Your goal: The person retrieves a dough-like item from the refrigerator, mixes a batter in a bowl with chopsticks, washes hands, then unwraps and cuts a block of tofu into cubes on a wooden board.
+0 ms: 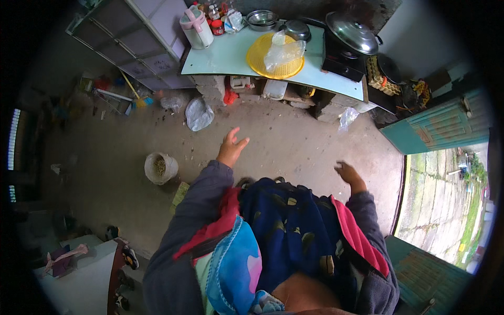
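Observation:
My left hand (232, 147) reaches forward over the concrete floor (283, 138), thumb and fingers apart, with nothing in it. Farther out to the right, my right hand (351, 176) hangs above the floor, slightly blurred, fingers loosely bent and nothing seen in them. A whitish bucket (172, 173) with small pale pieces inside stands left of my left forearm. Ahead of that hand lies a crumpled grey plastic bag (199, 114). On the pale green tabletop (224, 59) in front sits a yellow woven plastic tray (256, 59) with a clear plastic bag (285, 55) on it.
A pink-and-white jug (199, 35), metal bowls (262, 19) and a lidded wok (351, 33) stand along the table. Left are a broom (139, 102) and a tall cabinet (134, 43). Egg trays (380, 78) sit right, near an open green door (437, 126). Shoes (130, 258) lie behind left.

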Tool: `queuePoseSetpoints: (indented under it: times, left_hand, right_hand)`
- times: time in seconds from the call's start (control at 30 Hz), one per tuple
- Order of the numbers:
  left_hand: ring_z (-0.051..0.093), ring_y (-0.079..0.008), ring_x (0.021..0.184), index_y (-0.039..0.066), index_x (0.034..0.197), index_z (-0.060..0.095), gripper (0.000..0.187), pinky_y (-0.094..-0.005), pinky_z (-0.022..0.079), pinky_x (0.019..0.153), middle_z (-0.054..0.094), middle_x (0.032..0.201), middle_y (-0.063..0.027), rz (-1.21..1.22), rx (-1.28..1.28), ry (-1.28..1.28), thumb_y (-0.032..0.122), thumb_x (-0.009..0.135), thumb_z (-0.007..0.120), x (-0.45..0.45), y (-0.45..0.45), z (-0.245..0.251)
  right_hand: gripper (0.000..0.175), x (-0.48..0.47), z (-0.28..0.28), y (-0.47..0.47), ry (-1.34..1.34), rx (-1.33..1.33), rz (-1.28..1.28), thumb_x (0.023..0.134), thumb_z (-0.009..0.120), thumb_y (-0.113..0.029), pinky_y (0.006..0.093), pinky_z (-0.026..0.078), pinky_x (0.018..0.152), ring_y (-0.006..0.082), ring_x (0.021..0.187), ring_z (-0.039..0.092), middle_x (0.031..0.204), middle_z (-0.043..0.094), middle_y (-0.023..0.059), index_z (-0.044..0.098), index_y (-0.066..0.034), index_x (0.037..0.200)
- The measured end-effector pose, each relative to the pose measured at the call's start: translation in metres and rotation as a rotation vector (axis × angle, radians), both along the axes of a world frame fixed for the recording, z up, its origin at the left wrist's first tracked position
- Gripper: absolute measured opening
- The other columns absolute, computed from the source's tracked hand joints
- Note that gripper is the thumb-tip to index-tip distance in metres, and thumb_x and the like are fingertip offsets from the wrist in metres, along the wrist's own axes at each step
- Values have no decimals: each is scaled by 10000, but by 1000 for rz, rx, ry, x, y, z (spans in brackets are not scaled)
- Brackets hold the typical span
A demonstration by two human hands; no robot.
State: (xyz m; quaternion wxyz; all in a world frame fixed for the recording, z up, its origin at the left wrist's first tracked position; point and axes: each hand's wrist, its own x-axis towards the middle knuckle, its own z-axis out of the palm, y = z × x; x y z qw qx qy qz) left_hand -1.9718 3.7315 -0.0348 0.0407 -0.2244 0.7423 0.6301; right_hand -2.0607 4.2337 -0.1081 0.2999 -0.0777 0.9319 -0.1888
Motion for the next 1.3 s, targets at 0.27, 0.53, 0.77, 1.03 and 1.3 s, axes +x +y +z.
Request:
queuePoseSetpoints:
  times: [0.27, 0.53, 0.77, 1.03, 1.3]
  left_hand:
    - [430, -359, 1261, 60, 1369, 430, 737, -428, 371, 1037, 421, 1364, -230, -52, -201, 123, 366, 779, 749, -183, -61, -9]
    - [413, -360, 1265, 23, 1382, 378, 890, -425, 352, 1061, 427, 1337, -231, -457, -538, 275, 362, 687, 817, -437, -69, -17]
    - [517, -360, 1151, 56, 1230, 532, 500, -401, 431, 967, 522, 1236, -190, -555, -513, 145, 273, 810, 696, -549, -48, -54]
    - [594, -253, 964, 53, 1111, 577, 250, -375, 481, 852, 606, 1054, -99, 31, 377, -43, 236, 964, 490, -588, -106, -38]
    - [578, -220, 1045, 76, 1175, 544, 267, -382, 473, 900, 601, 1138, -66, 261, 887, 89, 215, 987, 415, -595, -113, 27]
  right_hand:
    - [553, -284, -26, -172, 210, -498, -103, 915, 543, -229, 358, 492, 869, 264, 1127, 554, 1286, 543, 169, 363, -99, 1422]
    - [819, -423, -38, -293, 81, -544, -759, 816, 695, -282, 371, 417, 991, 314, 1266, 462, 1415, 423, 225, 244, -80, 1469]
    - [144, -471, 6, -355, 42, -894, -817, 940, 554, -221, 254, 449, 707, 103, 707, 523, 746, 522, -9, 550, -78, 929]
    - [171, -522, 98, -359, 19, -1410, -946, 1008, 458, -249, 259, 415, 580, 86, 623, 433, 735, 462, -33, 507, -111, 920]
    - [155, -553, 154, -332, 286, -1355, -659, 1004, 498, -217, 197, 295, 484, 35, 566, 358, 697, 432, -54, 539, -89, 926]
